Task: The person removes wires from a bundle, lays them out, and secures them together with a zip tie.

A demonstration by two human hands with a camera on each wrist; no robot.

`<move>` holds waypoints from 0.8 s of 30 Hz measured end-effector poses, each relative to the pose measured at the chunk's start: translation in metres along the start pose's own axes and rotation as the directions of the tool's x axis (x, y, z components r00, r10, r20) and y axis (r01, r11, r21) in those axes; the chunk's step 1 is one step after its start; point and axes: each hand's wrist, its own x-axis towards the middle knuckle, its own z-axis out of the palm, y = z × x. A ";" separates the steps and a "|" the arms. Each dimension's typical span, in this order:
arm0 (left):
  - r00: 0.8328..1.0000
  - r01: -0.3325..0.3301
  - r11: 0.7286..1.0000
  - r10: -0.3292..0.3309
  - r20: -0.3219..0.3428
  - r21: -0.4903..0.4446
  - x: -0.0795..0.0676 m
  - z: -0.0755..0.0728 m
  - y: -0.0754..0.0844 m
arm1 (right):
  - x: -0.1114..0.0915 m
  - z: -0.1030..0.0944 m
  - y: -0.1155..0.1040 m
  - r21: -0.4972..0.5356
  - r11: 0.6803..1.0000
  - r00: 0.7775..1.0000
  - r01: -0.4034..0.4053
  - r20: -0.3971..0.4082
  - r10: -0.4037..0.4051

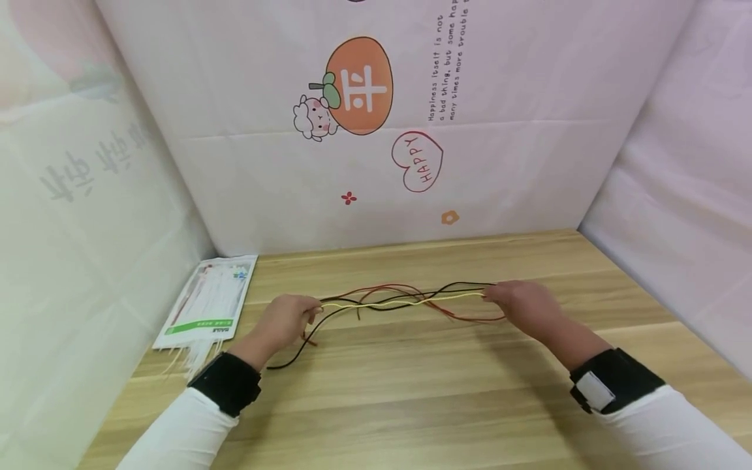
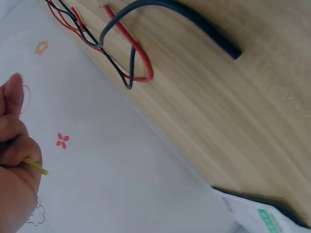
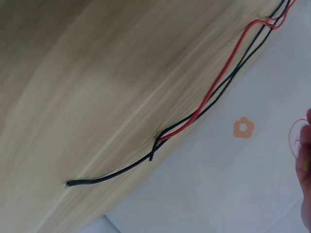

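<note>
A thin yellow wire (image 1: 405, 301) stretches between both hands above the wooden table. My left hand (image 1: 284, 321) pinches its left end, and a short yellow tip sticks out of the curled fingers in the left wrist view. The other end is gripped by my right hand (image 1: 529, 307), which only partly shows at the edge of the right wrist view. Beneath the yellow wire, several black wires (image 2: 209, 30) and red wires (image 3: 223, 72) lie loosely crossed on the tabletop. One black wire end curves out toward the person, below the left hand.
At the table's left back corner lies a clear-fronted plastic bag (image 1: 205, 300) with a green stripe, thin white strips (image 1: 200, 356) poking from its near end. White printed cloth (image 1: 252, 183) walls in the table (image 1: 411, 405) at the back and both sides.
</note>
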 end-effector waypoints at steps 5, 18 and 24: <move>0.999 0.035 0.996 -0.033 0.027 -0.082 0.001 0.003 -0.006 | 0.000 0.005 0.004 -0.025 0.999 0.998 0.032 -0.060 -0.034; 0.988 0.069 0.983 -0.044 0.149 -0.173 -0.012 0.003 -0.021 | 0.003 -0.009 0.004 0.013 1.000 0.999 -0.022 0.042 0.022; 0.998 0.035 0.996 -0.032 0.049 -0.076 -0.008 -0.004 -0.019 | 0.000 -0.018 -0.001 0.046 0.995 0.954 -0.093 0.290 0.076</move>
